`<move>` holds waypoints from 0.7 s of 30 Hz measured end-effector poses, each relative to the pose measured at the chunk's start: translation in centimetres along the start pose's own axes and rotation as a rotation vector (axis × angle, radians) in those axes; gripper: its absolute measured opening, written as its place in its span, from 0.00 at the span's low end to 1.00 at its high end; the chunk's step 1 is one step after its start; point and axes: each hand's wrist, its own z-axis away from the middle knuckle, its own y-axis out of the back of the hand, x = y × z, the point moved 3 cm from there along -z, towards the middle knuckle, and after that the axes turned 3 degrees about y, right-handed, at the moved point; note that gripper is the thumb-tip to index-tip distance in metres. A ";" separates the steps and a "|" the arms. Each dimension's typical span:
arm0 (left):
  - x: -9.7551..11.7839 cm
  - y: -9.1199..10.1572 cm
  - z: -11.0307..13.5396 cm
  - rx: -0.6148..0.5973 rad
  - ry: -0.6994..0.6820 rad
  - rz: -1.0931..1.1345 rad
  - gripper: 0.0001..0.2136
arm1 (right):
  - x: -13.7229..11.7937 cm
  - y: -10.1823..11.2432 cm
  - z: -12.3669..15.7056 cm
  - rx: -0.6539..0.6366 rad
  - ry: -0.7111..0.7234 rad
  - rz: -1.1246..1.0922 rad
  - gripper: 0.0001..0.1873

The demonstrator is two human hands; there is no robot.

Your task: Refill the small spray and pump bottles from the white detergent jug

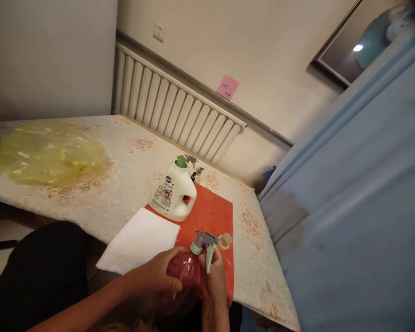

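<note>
A clear pinkish-red spray bottle (186,269) tilts at the table's near edge, its grey and pale green trigger head (204,240) pointing right. My left hand (159,272) is closed around the bottle's body from the left. On the other side my right hand (216,276) grips it just below the trigger head, its fingers partly hidden behind the trigger. Beyond the head lies a small pale round cap or cup (224,240) on a red mat (212,207). A white jug (174,196) with a handle and a green piece in its mouth stands at the mat's far left.
A folded white cloth (134,240) lies left of the mat. Behind the jug stands another spray bottle (197,174), mostly hidden. A yellow plastic bag (51,154) rests on the flowered tablecloth (131,170). A radiator (173,103) and a blue curtain (342,193) border the table.
</note>
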 end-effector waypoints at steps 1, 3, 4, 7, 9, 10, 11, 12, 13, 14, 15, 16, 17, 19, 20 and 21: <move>0.0 0.0 0.0 0.000 0.002 -0.002 0.30 | -0.2 0.0 0.0 0.008 -0.002 0.013 0.18; 0.0 0.0 0.0 0.010 0.000 -0.008 0.31 | -0.6 0.0 0.1 0.025 -0.001 0.042 0.16; 0.1 0.1 0.1 0.011 -0.002 -0.013 0.31 | -0.8 0.0 0.1 0.030 0.005 0.062 0.15; 0.4 0.1 0.1 -0.003 -0.008 -0.030 0.31 | -1.3 0.0 0.2 0.039 0.039 0.097 0.16; 0.6 0.1 0.2 -0.017 0.000 -0.036 0.31 | -1.4 0.0 0.2 0.051 0.038 0.075 0.17; 0.6 0.1 0.2 -0.021 0.007 -0.035 0.31 | -1.3 0.0 0.2 0.063 0.023 0.052 0.18; 0.7 0.1 0.2 -0.021 0.011 -0.031 0.32 | -1.2 0.0 0.2 0.078 0.001 0.024 0.18; 0.7 0.0 0.2 -0.021 0.014 -0.027 0.32 | -1.1 0.0 0.1 0.092 -0.016 -0.005 0.18; 0.8 0.0 0.2 -0.022 0.015 -0.024 0.33 | -1.0 0.0 0.1 0.101 -0.026 -0.031 0.19; 0.8 0.0 0.1 -0.023 0.017 -0.021 0.33 | -0.9 0.0 0.1 0.106 -0.024 -0.052 0.19; 0.8 -0.1 0.1 -0.025 0.018 -0.018 0.33 | -1.0 0.0 0.0 0.104 -0.013 -0.062 0.18; 0.8 -0.1 0.1 -0.029 0.022 -0.015 0.32 | -1.0 0.1 0.0 0.096 0.001 -0.063 0.18; 0.7 -0.2 0.0 -0.033 0.027 -0.013 0.32 | -1.0 0.1 -0.1 0.088 0.009 -0.062 0.18; 0.6 -0.3 0.0 -0.034 0.034 -0.016 0.31 | -0.9 0.1 -0.1 0.077 0.007 -0.057 0.18; 0.5 -0.2 -0.1 -0.033 0.033 -0.021 0.31 | -0.9 0.1 -0.1 0.072 0.002 -0.057 0.19; 0.4 -0.2 -0.1 -0.032 0.029 -0.025 0.32 | -0.8 0.1 -0.1 0.069 -0.002 -0.060 0.20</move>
